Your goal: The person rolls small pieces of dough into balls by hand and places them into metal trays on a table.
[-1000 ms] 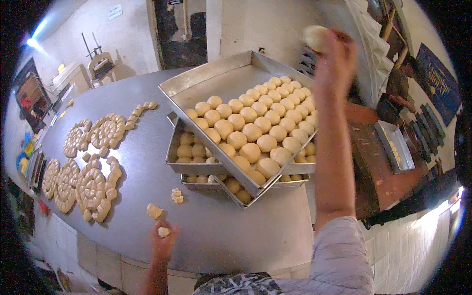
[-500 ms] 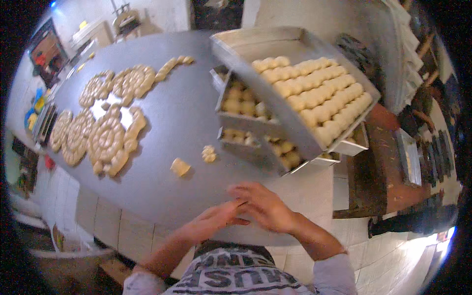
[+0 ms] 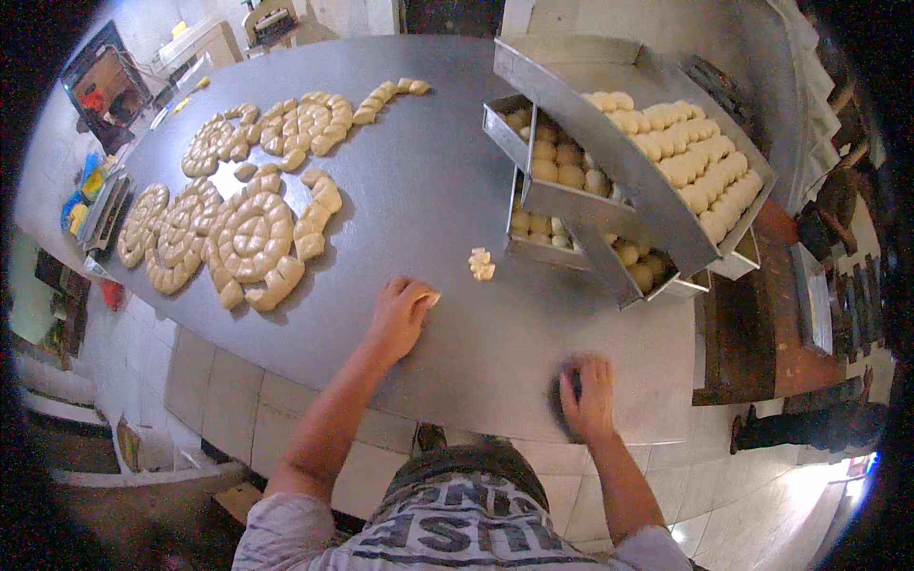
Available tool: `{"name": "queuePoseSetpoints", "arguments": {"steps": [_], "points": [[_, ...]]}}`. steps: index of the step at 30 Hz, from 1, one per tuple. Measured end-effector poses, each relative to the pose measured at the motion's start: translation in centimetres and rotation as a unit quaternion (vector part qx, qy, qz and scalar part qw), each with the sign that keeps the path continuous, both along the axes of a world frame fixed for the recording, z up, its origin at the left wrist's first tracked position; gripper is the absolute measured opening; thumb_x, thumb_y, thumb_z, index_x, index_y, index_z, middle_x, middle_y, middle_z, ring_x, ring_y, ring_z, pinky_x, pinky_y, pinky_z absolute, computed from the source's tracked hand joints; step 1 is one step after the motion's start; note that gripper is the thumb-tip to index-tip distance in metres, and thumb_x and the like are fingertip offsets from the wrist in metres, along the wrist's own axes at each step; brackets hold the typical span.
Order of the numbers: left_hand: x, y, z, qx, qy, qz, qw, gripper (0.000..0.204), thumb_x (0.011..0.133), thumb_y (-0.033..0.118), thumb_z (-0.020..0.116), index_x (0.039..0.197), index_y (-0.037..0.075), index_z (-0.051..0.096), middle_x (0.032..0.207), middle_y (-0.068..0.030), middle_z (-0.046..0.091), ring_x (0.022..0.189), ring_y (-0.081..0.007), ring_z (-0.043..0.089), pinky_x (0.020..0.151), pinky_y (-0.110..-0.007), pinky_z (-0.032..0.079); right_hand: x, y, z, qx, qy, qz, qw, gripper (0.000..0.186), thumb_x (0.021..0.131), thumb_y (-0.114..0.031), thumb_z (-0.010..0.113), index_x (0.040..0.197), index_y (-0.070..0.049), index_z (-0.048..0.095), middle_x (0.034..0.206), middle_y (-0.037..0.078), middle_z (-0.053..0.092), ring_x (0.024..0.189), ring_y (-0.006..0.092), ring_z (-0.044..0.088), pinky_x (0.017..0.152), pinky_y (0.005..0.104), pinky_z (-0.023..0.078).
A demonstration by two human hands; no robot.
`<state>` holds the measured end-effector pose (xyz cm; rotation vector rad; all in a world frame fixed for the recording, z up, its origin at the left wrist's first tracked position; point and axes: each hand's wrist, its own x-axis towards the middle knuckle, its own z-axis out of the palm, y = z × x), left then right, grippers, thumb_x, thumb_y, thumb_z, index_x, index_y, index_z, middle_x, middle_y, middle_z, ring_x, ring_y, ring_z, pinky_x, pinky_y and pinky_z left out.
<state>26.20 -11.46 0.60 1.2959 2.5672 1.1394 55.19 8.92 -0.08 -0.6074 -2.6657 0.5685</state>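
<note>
My left hand (image 3: 402,319) is closed around a small pale dough piece (image 3: 434,299), which shows at its fingertips near the front of the grey metal table (image 3: 409,181). Close to the table's front edge, my right hand (image 3: 590,395) rests low with its fingers curled in. A dark patch lies along its inner side; I cannot tell whether that is shadow or a thing it holds. Beyond the hands sits a little clump of dough bits (image 3: 482,265). Cut dough pieces (image 3: 249,240) lie at the left in several round spiral groups, with a short row trailing off at the far side.
Metal trays of dough balls (image 3: 562,167) are stacked crosswise on the right. A tilted top tray (image 3: 609,128) carries rows of pale dough balls. A brown wooden surface (image 3: 776,314) stands beyond the table's right end, and a person in dark trousers (image 3: 809,428) is at the far right.
My hands were together over the front edge and are now apart. The left has reached forward and taken the dough piece; the right has moved right and down to the table. The view has shifted.
</note>
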Motion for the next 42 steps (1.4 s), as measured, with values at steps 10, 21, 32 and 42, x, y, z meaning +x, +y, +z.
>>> {"name": "queuePoseSetpoints", "arguments": {"steps": [10, 21, 32, 42], "points": [[5.1, -1.5, 4.4, 0.169, -0.431, 0.098, 0.881, 0.019, 0.082, 0.014, 0.064, 0.080, 0.013, 0.045, 0.070, 0.0055, 0.042, 0.063, -0.0053, 0.040, 0.055, -0.021, 0.036, -1.8, 5.0, 2.2, 0.037, 0.013, -0.105, 0.994, 0.025, 0.074, -0.020, 0.062, 0.086, 0.000, 0.056, 0.094, 0.019, 0.057, 0.091, 0.0352, 0.052, 0.082, 0.0461, 0.040], [5.7, 5.0, 6.7, 0.173, -0.396, 0.029, 0.902, 0.018, 0.081, 0.011, 0.064, 0.087, 0.009, 0.047, 0.077, 0.0029, 0.046, 0.073, -0.0077, 0.045, 0.065, -0.024, 0.039, 7.0, 8.8, 4.2, 0.033, 0.071, -0.077, 0.994, 0.025, 0.073, -0.017, 0.063, 0.090, -0.001, 0.057, 0.098, 0.017, 0.057, 0.092, 0.0313, 0.054, 0.076, 0.0390, 0.045], [9.6, 4.8, 7.6, 0.173, -0.383, 0.116, 0.900, 0.018, 0.082, 0.010, 0.062, 0.082, 0.011, 0.044, 0.072, 0.0038, 0.042, 0.064, -0.0060, 0.040, 0.054, -0.023, 0.034, -7.4, 25.5, 34.6, -0.239, 0.605, 0.111, 0.752, 0.032, 0.085, -0.022, 0.054, 0.113, -0.005, 0.050, 0.113, 0.007, 0.053, 0.108, 0.0212, 0.051, 0.090, 0.0376, 0.043], [12.6, 5.2, 11.9, 0.002, -0.216, 0.079, 0.973, 0.027, 0.085, 0.011, 0.052, 0.109, 0.000, 0.049, 0.105, -0.0111, 0.056, 0.098, -0.0231, 0.055, 0.086, -0.032, 0.044, -17.7, 25.5, 33.1, 0.017, 0.388, 0.060, 0.919, 0.022, 0.084, -0.020, 0.057, 0.095, -0.002, 0.063, 0.093, 0.017, 0.065, 0.082, 0.0284, 0.064, 0.075, 0.0357, 0.049]]}}
